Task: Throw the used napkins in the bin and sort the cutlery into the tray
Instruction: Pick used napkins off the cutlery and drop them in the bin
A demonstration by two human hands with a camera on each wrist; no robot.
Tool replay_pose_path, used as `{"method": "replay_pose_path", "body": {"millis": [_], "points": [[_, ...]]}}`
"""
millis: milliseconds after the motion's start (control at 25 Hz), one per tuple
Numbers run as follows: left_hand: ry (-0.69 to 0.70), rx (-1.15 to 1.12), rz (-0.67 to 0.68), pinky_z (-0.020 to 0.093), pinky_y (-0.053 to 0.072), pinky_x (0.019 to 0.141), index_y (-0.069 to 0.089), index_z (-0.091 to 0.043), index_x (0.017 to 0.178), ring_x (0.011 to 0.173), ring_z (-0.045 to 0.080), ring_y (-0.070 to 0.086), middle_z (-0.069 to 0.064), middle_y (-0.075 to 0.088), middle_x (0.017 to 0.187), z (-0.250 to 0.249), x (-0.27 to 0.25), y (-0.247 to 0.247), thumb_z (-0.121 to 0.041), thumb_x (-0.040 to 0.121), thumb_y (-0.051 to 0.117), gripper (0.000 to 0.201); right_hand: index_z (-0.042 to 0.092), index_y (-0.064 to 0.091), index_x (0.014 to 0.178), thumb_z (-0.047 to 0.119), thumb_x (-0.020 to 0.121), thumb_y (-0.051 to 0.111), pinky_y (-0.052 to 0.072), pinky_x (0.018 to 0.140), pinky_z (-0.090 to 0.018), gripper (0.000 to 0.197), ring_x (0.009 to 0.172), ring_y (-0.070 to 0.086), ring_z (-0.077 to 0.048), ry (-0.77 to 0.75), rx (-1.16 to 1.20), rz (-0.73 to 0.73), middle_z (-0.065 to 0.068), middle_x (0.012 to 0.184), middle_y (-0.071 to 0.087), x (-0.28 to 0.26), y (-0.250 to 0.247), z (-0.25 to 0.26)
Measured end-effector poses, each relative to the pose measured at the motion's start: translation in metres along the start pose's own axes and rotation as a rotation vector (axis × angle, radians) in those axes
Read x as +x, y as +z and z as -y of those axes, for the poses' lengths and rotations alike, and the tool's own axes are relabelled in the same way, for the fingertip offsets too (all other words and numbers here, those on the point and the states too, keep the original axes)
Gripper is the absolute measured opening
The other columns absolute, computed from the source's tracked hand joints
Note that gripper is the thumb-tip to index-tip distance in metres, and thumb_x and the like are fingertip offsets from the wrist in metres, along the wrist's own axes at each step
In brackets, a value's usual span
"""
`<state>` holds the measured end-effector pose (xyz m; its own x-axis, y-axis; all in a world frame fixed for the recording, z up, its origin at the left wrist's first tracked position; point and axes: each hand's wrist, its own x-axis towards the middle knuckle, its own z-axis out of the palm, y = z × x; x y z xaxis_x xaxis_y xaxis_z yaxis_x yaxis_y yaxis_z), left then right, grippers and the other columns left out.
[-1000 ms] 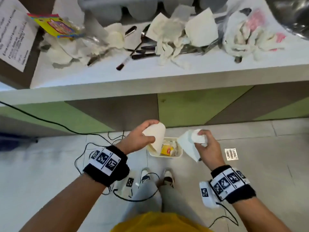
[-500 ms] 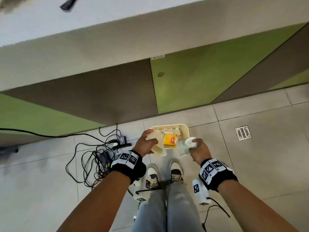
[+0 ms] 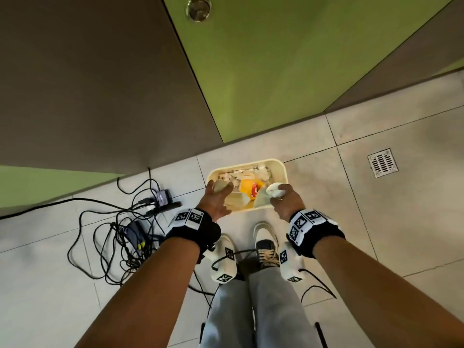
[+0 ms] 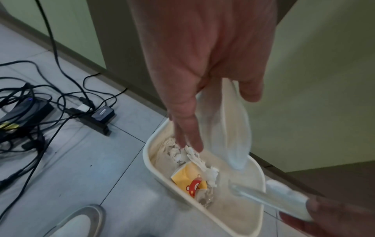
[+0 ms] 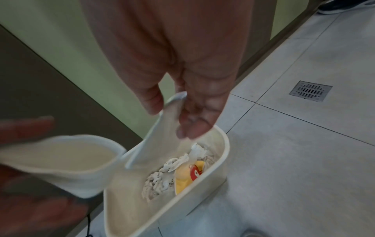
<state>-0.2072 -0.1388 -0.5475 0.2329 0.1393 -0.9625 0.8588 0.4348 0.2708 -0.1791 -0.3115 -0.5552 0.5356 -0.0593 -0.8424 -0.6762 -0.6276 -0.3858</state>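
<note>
A cream rectangular bin [image 3: 283, 172] stands on the floor tiles by my feet, holding crumpled napkins [image 4: 188, 155] and a yellow packet [image 3: 247, 188] with a red bear on it. My left hand [image 3: 219, 190] hovers over the bin's left end, its thumb and fingers holding a cream napkin [image 4: 229, 128] that hangs down into the bin. Over the bin's near right corner, my right hand [image 3: 277, 195] pinches a white napkin [image 5: 158, 133] between thumb and fingers. No cutlery or tray is in view.
A tangle of black cables and power adaptors [image 3: 140, 222] lies on the floor left of the bin. A metal floor drain [image 3: 382, 162] sits to the right. Green and brown cabinet fronts [image 3: 251, 71] rise just behind the bin. My shoes [image 3: 266, 237] stand in front of it.
The view has tipped down from the counter, which has left the frame. Both hands have lowered with their napkins to just above the bin.
</note>
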Motion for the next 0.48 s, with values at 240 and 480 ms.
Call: {"method": "replay_pose_path", "body": {"millis": [240,480], "points": [[-0.095,0.433,-0.009,0.04,0.049,0.082,0.04,-0.012,0.138,0.111,0.029,0.048,0.014,0.047,0.132,-0.006,-0.004,-0.002,-0.022,0.092,0.055,0.049,0.016,0.027,0.145,0.017,0.093,0.05,0.038,0.108,-0.038,0.057,0.129,0.045,-0.034,0.024,-0.223,0.183,-0.017,0.144,0.043,0.009,-0.019,-0.006],[0.149,0.728,-0.008,0.024,0.043,0.058,0.054,-0.009,0.126,0.094,0.019,0.05,0.012,0.058,0.124,-0.042,-0.074,-0.001,-0.017,0.091,0.052,0.036,0.012,0.049,0.131,0.014,0.091,0.051,0.037,0.104,-0.03,0.04,0.125,0.05,-0.028,-0.19,-0.444,0.106,-0.012,0.135,0.055,-0.055,-0.054,0.019]]}}
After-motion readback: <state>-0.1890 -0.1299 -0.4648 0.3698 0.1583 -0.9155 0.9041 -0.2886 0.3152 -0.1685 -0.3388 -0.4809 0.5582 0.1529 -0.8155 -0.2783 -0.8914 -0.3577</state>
